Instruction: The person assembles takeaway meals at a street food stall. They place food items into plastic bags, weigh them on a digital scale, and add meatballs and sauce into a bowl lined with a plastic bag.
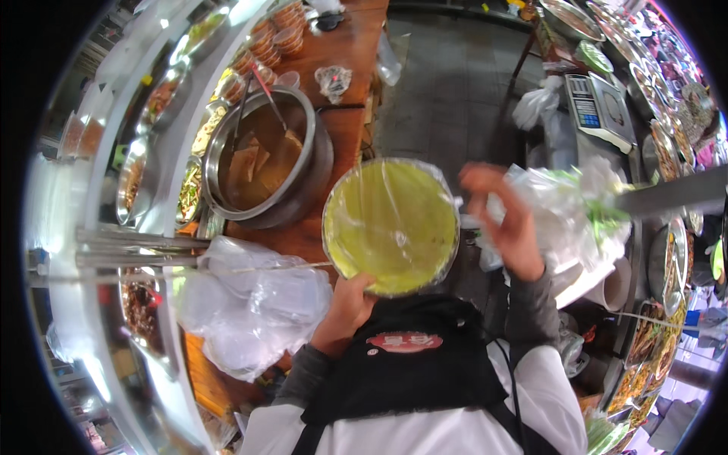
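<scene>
My left hand [348, 304] grips the near edge of a round container [391, 227] in front of my chest. Its top is yellow-green and covered with clear plastic film. To the right of the container, my right hand [503, 219] is raised with its fingers apart and nothing in them; it looks blurred. Beyond the container to the left stands a large metal pot [313, 170] of brown liquid, with pale brown slabs and the ends of two long utensils in it.
On the left, clear plastic containers in a bag [259, 304] lie by the wooden counter [341, 133]. Stacked tubs [264, 42] stand beyond the pot. A scale [600, 111], white plastic bags [560, 222] and metal food trays [674, 261] line the right. A tiled floor [449, 85] lies between.
</scene>
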Motion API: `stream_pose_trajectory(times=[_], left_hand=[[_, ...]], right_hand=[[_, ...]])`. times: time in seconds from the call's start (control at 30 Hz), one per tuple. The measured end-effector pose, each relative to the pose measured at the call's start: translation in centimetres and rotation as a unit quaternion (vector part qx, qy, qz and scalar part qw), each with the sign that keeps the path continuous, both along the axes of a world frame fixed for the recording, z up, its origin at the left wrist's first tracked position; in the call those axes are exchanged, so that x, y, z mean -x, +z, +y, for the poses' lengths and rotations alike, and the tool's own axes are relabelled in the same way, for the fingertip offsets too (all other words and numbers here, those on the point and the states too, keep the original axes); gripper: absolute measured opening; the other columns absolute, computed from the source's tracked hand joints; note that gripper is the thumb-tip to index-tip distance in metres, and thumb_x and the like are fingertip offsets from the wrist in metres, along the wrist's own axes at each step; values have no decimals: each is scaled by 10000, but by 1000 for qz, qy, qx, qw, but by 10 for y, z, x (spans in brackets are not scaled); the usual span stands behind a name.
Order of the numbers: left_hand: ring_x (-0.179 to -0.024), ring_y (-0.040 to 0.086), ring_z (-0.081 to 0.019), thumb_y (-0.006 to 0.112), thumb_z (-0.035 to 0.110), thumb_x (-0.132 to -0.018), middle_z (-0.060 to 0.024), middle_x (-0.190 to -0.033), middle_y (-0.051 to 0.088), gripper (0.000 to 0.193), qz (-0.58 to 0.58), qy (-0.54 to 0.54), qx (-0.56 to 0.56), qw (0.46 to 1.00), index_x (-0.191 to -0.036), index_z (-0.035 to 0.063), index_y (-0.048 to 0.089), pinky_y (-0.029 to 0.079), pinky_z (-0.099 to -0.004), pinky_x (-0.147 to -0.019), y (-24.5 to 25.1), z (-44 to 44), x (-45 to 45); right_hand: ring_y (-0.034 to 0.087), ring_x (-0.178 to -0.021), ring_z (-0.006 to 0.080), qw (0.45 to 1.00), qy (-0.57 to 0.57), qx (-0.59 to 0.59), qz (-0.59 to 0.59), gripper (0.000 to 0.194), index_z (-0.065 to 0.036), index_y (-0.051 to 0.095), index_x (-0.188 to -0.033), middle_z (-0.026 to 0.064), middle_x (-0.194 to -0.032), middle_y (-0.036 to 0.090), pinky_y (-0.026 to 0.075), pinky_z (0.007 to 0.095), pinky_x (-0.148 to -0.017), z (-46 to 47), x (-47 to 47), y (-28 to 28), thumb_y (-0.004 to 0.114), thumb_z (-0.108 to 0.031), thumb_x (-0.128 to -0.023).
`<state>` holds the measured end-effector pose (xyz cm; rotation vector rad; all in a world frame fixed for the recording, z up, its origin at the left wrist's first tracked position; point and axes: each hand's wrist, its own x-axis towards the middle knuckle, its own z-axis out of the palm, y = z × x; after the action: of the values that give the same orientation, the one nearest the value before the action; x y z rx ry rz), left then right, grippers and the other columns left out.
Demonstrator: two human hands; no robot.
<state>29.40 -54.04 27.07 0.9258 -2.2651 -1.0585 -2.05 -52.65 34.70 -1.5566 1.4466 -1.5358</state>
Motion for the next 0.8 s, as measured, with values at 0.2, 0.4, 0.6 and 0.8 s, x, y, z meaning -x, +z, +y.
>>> stream_pose_trajectory(times=[0.2, 0.4, 0.6, 0.8], left_hand=[[-978, 656, -341, 597, -12, -748, -225, -980, 673, 243, 129, 174, -181, 959, -986, -40, 637, 521, -369, -837, 2, -96, 24], [-1008, 637, -281, 577, -38, -773, -155, -1015, 657, 281, 150, 110, -181, 966, -1051, -20, 611, 533, -394, -856, -2, -177, 78], [-1043, 609, -265, 552, 66, -855, -130, -1122, 612, 376, 317, 241, -488, 777, -1220, -22, 535, 519, -367, -900, -8, -300, 174], [-1234, 496, -282, 581, 206, -866, -119, -1358, 513, 540, 448, 146, -577, 667, -1375, 81, 447, 386, -457, -1068, 28, -422, 288]], right_hand=[[648, -1030, 196, 937, -91, -101, -323, 326, 2, 594, -1231, 133, -1191, 656, 526, 300, -843, -187, 55, -25, 487, -238, -1040], [512, -1247, 219, 783, 288, -183, -520, 713, 27, 483, -1371, 105, -1358, 553, 385, 346, -1068, -264, 68, -58, 251, -557, -1036], [637, -1022, 183, 594, 290, -141, -737, 629, -52, 589, -1285, 73, -1196, 663, 522, 337, -890, -360, 119, -104, 359, -569, -1013], [644, -1003, 199, 630, 197, -185, -728, 602, -61, 622, -1237, 73, -1184, 669, 530, 350, -882, -464, 223, -92, 398, -569, -1004]])
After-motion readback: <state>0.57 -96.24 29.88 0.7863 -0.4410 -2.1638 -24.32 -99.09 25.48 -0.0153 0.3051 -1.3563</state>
